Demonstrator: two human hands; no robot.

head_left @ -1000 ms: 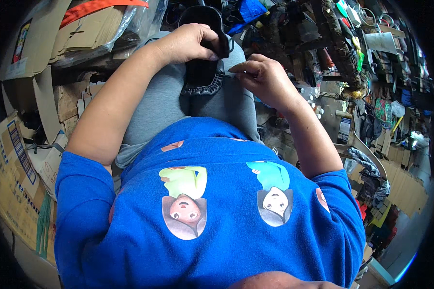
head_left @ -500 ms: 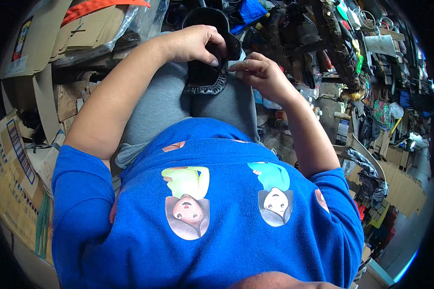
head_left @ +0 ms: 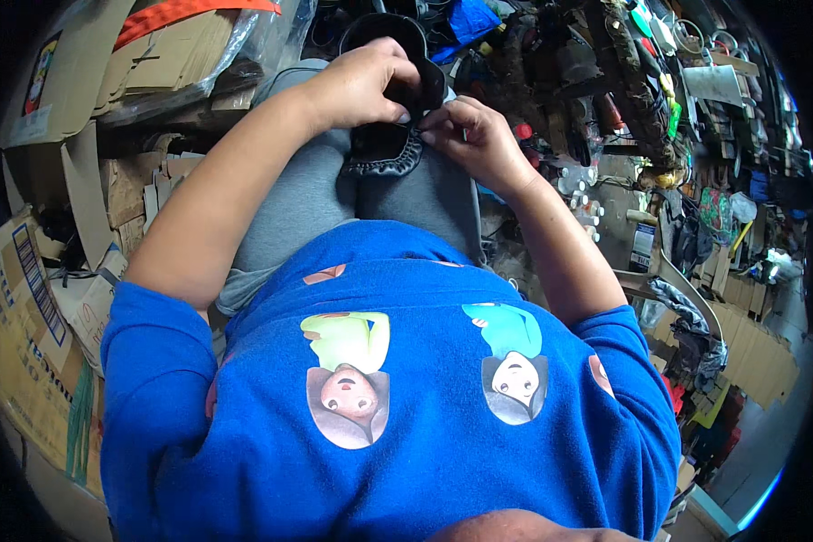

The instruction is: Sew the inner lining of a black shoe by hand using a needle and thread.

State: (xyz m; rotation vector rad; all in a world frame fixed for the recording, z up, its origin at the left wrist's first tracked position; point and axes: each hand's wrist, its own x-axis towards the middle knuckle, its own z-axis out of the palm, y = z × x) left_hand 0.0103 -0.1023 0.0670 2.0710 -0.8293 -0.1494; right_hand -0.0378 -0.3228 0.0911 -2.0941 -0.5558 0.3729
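A seated person in a blue sweatshirt (head_left: pixel 379 425) with two cartoon figures printed on the front looks down at their own lap; grey trousers (head_left: pixel 325 199) cover the thighs. Far to the left of the hands, flattened cardboard boxes (head_left: pixel 36 298) are stacked upright, and above them a bundle of cardboard wrapped in clear plastic (head_left: pixel 154 63) carries an orange strap; the left forearm, sleeve pushed up to the elbow, reaches across from there. The left hand (head_left: pixel 361 86) is curled closed over the top of a black leather shoe piece (head_left: pixel 384 149), fingers bent down onto its upper part; the piece lies on the lap between the knees, directly under and between both hands, its lower edge gathered into a ruffled rim; a rounded black part shows just above the left hand. The right hand (head_left: pixel 474 135) touches the piece from the right side, fingertips pinched closed on its edge, just beside the left hand's fingertips. To the right of the right hand, a cluttered bench (head_left: pixel 632 117) holds dark tools, small white bottles (head_left: pixel 578 185) and scraps; further right, fabric and cardboard lie on the floor (head_left: pixel 741 361).
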